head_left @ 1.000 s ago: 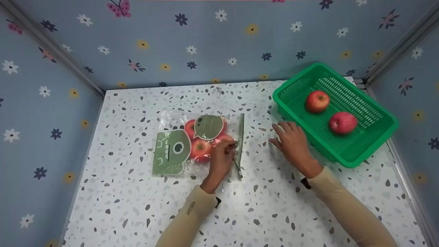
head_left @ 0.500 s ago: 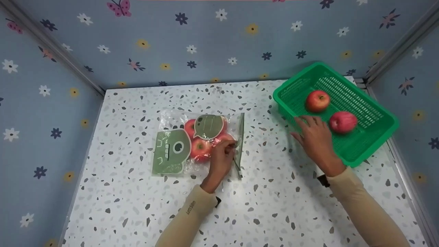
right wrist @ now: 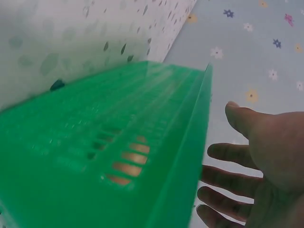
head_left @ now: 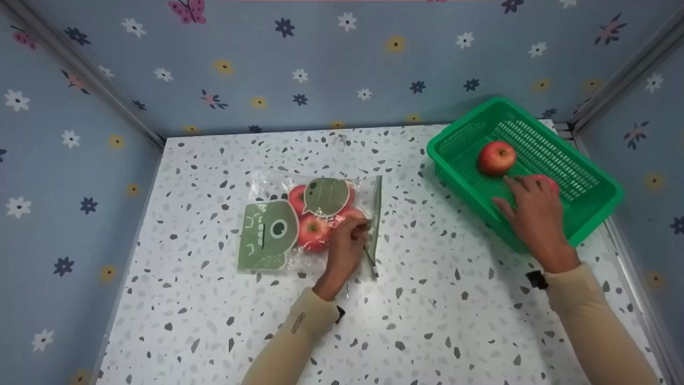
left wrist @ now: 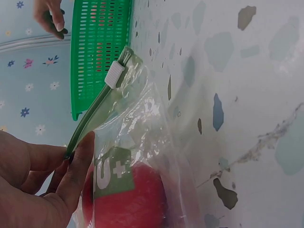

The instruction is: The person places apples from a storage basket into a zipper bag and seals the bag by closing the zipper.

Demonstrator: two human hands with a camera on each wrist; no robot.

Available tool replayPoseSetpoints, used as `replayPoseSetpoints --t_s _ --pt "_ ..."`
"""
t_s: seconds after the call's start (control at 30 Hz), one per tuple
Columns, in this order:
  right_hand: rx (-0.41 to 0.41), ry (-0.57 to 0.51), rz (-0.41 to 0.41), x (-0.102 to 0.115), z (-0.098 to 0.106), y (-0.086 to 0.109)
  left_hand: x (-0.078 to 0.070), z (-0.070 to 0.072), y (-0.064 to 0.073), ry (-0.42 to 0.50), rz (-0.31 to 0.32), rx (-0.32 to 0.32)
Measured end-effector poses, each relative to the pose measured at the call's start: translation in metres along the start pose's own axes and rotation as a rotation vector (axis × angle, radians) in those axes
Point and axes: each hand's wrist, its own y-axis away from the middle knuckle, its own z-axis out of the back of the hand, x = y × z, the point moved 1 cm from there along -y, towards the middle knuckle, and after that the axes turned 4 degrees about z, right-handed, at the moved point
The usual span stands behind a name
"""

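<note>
A clear zip bag (head_left: 267, 246) with green monster prints lies flat, several red apples (head_left: 313, 229) inside. My left hand (head_left: 344, 248) pinches the green zip edge of its mouth between thumb and fingers. A white slider (left wrist: 114, 74) sits at the end of that strip in the left wrist view. On the right is a green basket (head_left: 561, 146). My right hand (head_left: 535, 216), fingers spread and loosely bent, hovers over it, partly covering a pinkish apple (head_left: 550, 184). Beyond the fingertips lies a second red apple (head_left: 497, 159).
The speckled white table (head_left: 417, 331) meets a blue flowered wall (head_left: 331, 69) at the back, with similar panels left and right. The basket stands at an angle in the back right corner. Its slotted side wall (right wrist: 118, 142) fills much of the right wrist view.
My right hand has moved right, from the table beside the basket, across its near rim to above the pinkish apple. The left hand and the bag have stayed put.
</note>
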Motion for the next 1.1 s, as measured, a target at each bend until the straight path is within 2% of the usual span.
replayPoseSetpoints --t_s 0.13,0.23,0.47,0.67,1.1 --pt "0.002 -0.004 -0.024 -0.017 0.003 0.005 0.0 0.001 0.001 0.014 0.012 0.016" --pt "0.036 -0.017 -0.067 -0.027 0.004 0.008 0.0 0.001 0.001 0.005 0.021 0.021" --pt "0.162 0.007 -0.162 -0.046 0.007 0.011 0.001 0.0 0.002 -0.006 0.011 0.009" --pt "0.238 0.03 -0.179 -0.058 0.008 0.011 0.002 0.001 0.002 -0.021 -0.004 0.0" --pt "0.388 -0.002 -0.27 -0.08 0.004 0.011 0.0 0.002 0.001 -0.027 0.021 0.005"
